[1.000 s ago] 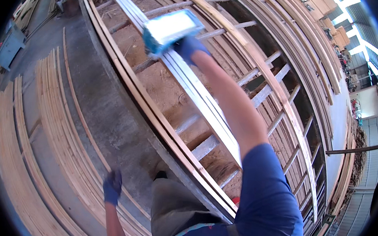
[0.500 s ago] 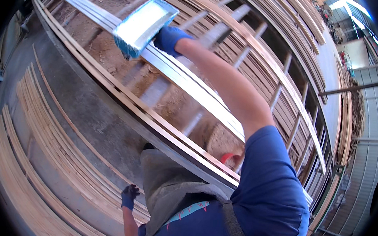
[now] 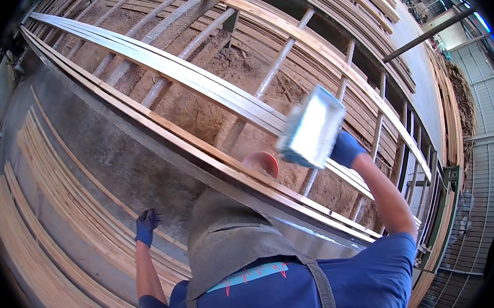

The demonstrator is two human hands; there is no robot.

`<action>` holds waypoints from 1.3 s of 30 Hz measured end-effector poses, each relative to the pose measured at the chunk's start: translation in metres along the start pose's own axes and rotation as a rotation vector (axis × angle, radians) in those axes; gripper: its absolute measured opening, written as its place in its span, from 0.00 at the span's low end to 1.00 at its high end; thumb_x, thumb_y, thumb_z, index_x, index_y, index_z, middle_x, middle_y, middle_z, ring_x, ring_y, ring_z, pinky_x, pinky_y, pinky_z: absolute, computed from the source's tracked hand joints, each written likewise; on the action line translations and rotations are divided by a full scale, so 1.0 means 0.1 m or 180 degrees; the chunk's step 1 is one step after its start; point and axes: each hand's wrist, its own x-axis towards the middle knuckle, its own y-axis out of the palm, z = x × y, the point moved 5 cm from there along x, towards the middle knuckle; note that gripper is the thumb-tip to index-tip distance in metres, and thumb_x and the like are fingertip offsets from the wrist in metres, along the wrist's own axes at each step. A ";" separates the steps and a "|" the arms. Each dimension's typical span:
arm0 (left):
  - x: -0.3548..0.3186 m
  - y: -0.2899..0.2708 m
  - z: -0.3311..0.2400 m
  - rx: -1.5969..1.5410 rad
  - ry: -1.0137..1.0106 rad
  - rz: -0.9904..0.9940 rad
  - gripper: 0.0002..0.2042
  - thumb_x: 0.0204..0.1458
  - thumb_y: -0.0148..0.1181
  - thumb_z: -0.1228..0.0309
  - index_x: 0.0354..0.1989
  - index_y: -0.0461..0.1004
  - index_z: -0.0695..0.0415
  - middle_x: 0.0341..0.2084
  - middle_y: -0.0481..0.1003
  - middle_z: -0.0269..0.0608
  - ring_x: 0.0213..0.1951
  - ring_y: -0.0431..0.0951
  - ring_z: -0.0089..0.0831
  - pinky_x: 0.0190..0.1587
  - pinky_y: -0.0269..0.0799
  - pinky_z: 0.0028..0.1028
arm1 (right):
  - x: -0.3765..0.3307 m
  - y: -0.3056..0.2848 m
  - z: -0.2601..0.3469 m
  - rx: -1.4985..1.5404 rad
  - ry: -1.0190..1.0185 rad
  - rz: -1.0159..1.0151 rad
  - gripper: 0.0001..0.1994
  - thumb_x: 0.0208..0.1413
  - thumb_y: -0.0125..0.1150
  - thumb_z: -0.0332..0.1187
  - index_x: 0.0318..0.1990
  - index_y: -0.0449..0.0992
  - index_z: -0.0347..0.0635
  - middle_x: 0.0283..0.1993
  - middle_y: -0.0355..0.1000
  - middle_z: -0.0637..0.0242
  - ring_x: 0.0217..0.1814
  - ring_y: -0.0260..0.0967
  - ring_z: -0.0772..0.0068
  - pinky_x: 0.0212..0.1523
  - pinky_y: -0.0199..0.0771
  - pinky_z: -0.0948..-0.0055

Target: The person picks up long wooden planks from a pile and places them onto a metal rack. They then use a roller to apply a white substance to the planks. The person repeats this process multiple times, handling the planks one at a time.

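My right hand, in a blue glove, is closed on the side of a rectangular blue paint tray with a white inside. Motion blurs the tray slightly, and my fingers are partly hidden behind it. The tray is held over several long white-coated wood strips lying side by side across the rack; whether it touches them I cannot tell. My left hand, in a dark blue glove, hangs low at my left side near the stacked boards. Its fingers are loosely bent and apart, with nothing in them.
Metal rack bars run under the strips above brown dirt. Bare wooden strips line the rack's near edge, a red bowl-like container below them. Long boards lie on the left floor; another bare board crosses the far side.
My right hand has swung the tray from the upper left along the white strips toward the right and nearer me. My left hand has moved up slightly and left. The view has shifted.
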 end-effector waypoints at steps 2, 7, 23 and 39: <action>-0.14 0.22 0.32 0.0014 0.0182 0.0073 0.13 0.63 0.55 0.62 0.43 0.76 0.60 0.32 0.80 0.40 0.30 0.79 0.27 0.33 0.76 0.27 | -0.65 0.14 -0.46 -0.0339 0.0314 0.0315 0.13 0.53 0.59 0.34 0.45 0.78 0.43 0.43 0.76 0.51 0.45 0.74 0.49 0.49 0.76 0.60; -0.99 0.77 1.58 0.0562 -0.0117 0.0259 0.13 0.63 0.53 0.64 0.44 0.76 0.62 0.30 0.79 0.42 0.28 0.79 0.29 0.32 0.78 0.28 | -1.44 0.34 -1.05 0.0065 0.0237 0.0115 0.11 0.54 0.60 0.33 0.45 0.79 0.44 0.43 0.77 0.53 0.45 0.75 0.50 0.48 0.75 0.59; -3.46 3.02 4.17 0.0662 -0.0888 -0.0394 0.13 0.58 0.55 0.65 0.46 0.75 0.59 0.30 0.80 0.46 0.26 0.79 0.30 0.23 0.70 0.24 | -3.52 0.94 -2.91 0.0037 0.0031 0.0109 0.09 0.52 0.58 0.34 0.34 0.80 0.39 0.36 0.76 0.46 0.40 0.75 0.43 0.40 0.77 0.54; -4.73 4.19 7.28 -0.0148 -0.1655 -0.0095 0.21 0.64 0.48 0.53 0.50 0.71 0.60 0.36 0.77 0.56 0.30 0.78 0.47 0.31 0.76 0.43 | -6.53 1.54 -5.09 0.0105 0.0277 -0.0230 0.13 0.53 0.60 0.41 0.35 0.81 0.40 0.36 0.77 0.48 0.40 0.76 0.45 0.40 0.76 0.55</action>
